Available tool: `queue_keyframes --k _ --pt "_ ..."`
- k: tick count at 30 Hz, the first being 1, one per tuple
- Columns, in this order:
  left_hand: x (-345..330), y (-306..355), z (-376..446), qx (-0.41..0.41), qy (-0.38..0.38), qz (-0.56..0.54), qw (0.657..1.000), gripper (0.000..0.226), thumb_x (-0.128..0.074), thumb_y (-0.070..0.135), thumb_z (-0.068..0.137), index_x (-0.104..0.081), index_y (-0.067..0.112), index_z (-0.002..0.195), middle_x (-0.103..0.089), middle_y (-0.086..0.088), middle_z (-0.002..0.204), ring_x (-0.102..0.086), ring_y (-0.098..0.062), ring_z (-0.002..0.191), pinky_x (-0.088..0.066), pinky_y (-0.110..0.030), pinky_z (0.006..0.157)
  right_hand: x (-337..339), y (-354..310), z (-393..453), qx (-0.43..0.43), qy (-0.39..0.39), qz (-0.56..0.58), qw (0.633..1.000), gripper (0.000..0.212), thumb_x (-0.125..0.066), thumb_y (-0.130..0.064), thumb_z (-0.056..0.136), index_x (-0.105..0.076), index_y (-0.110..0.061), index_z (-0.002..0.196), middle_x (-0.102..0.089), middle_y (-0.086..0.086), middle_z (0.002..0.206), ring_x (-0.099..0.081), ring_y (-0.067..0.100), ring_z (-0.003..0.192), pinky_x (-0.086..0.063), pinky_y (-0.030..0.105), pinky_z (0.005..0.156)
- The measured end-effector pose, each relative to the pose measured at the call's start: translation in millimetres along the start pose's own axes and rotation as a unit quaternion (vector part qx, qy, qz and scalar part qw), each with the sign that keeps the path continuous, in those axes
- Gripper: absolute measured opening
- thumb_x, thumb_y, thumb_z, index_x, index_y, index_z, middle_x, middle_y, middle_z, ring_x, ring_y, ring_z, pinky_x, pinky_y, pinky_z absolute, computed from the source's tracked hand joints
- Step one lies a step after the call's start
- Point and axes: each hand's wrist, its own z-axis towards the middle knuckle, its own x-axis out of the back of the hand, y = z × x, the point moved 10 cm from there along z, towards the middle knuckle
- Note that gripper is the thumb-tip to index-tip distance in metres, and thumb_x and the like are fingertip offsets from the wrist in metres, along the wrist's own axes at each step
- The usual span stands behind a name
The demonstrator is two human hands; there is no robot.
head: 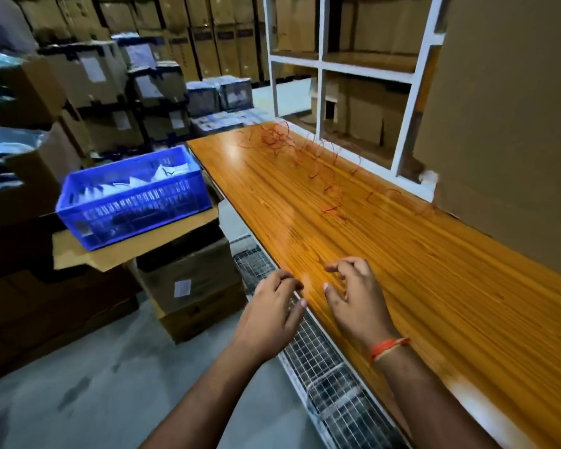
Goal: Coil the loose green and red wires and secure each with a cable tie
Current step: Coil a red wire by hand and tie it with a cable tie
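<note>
A thin red wire lies loose on the orange wooden table, tangled at the far end and trailing in loops toward the middle. No green wire or cable tie shows in this view. My left hand hovers at the table's near left edge with its fingers loosely curled. My right hand, with an orange thread band on its wrist, is over the tabletop beside it, fingers bent and spread. Neither hand visibly holds anything, and both are well short of the wire loops. The picture is blurred by motion.
A blue plastic crate with white packets sits on stacked cardboard boxes left of the table. A wire mesh rack runs under the table's left edge. A white shelf frame and a big cardboard sheet border the right side.
</note>
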Motion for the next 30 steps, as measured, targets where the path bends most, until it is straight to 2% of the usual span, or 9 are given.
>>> queue_keyframes --k 3,6,12,17,21,23,25,28,30 --pt "-2.9 -27.0 44.5 -0.012 -0.019 -0.020 1.000 0.042 -0.044 0.049 0.103 -0.060 0.020 0.128 -0.047 0.002 0.134 -0.049 -0.017 0.124 -0.045 -0.036 0.103 -17.4 8.9 42.4 -0.029 0.003 -0.012 1.000 0.026 -0.070 -0.016 0.093 -0.066 -0.019 0.118 -0.048 -0.002 0.122 -0.051 0.010 0.105 -0.049 0.029 0.093" --pt "-6.3 -50.4 89.1 -0.024 -0.031 -0.037 0.999 0.037 -0.046 0.048 0.104 -0.057 0.025 0.130 -0.042 0.005 0.140 -0.045 -0.013 0.129 -0.044 -0.032 0.103 -28.8 19.2 93.0 -0.052 0.029 -0.033 0.998 0.031 -0.071 -0.020 0.091 -0.065 -0.018 0.121 -0.049 0.001 0.123 -0.053 0.020 0.114 -0.048 0.034 0.097" --pt "-15.3 -112.2 208.8 -0.045 -0.022 -0.046 0.998 0.031 -0.053 0.040 0.103 -0.059 0.022 0.127 -0.040 0.002 0.142 -0.046 -0.017 0.130 -0.043 -0.033 0.103 -34.9 48.2 230.9 -0.098 0.099 -0.163 0.977 0.063 -0.070 -0.036 0.091 -0.046 -0.022 0.147 -0.041 0.012 0.144 -0.040 0.029 0.131 -0.043 0.037 0.101" --pt "-22.5 -141.4 307.6 -0.087 -0.029 -0.025 0.995 0.030 -0.052 0.040 0.102 -0.060 0.022 0.124 -0.041 -0.002 0.142 -0.048 -0.020 0.125 -0.047 -0.040 0.099 -53.1 106.5 363.6 -0.180 0.063 -0.202 0.961 0.082 -0.069 -0.043 0.092 -0.021 -0.037 0.159 -0.023 0.012 0.156 -0.033 0.035 0.138 -0.049 0.041 0.100" --pt "-19.9 -165.8 376.3 -0.080 -0.004 -0.027 0.996 0.029 -0.057 0.037 0.100 -0.063 0.018 0.121 -0.045 -0.007 0.140 -0.049 -0.023 0.126 -0.042 -0.036 0.102 -93.9 142.3 435.4 -0.218 -0.037 -0.272 0.937 0.092 -0.072 -0.045 0.091 -0.010 -0.046 0.160 -0.004 0.012 0.163 -0.027 0.038 0.144 -0.051 0.045 0.100" --pt "-21.2 -175.9 405.6 -0.081 -0.004 -0.021 0.997 0.030 -0.056 0.038 0.099 -0.063 0.019 0.121 -0.045 -0.007 0.142 -0.048 -0.024 0.128 -0.041 -0.036 0.103 -110.4 162.4 449.5 -0.255 -0.076 -0.277 0.923 0.081 -0.072 -0.044 0.091 -0.024 -0.045 0.156 -0.007 0.011 0.162 -0.028 0.039 0.144 -0.048 0.049 0.105" --pt "-18.7 -189.3 438.5 -0.076 0.006 -0.021 0.997 0.032 -0.055 0.039 0.097 -0.064 0.019 0.120 -0.045 -0.008 0.141 -0.047 -0.025 0.130 -0.039 -0.035 0.104 -124.5 174.3 453.6 -0.259 -0.093 -0.258 0.926 0.056 -0.069 -0.042 0.093 -0.047 -0.037 0.144 -0.026 0.009 0.153 -0.038 0.036 0.137 -0.047 0.048 0.107" --pt "-13.6 -220.6 489.2 -0.042 0.034 -0.028 0.998 0.027 -0.061 0.031 0.095 -0.065 0.018 0.118 -0.045 -0.009 0.141 -0.046 -0.028 0.130 -0.038 -0.036 0.105 -148.7 166.1 446.9 -0.153 -0.083 -0.193 0.966 0.023 -0.065 -0.031 0.091 -0.069 -0.025 0.113 -0.050 0.005 0.129 -0.055 0.027 0.118 -0.048 0.033 0.099" --pt "-12.5 -245.3 522.7 -0.015 0.046 -0.026 0.999 0.027 -0.063 0.028 0.094 -0.065 0.015 0.118 -0.044 -0.013 0.142 -0.043 -0.032 0.132 -0.037 -0.038 0.107 -159.7 155.1 437.0 -0.098 -0.075 -0.119 0.985 0.019 -0.062 -0.029 0.082 -0.073 -0.022 0.096 -0.057 0.004 0.119 -0.061 0.024 0.109 -0.045 0.024 0.092"
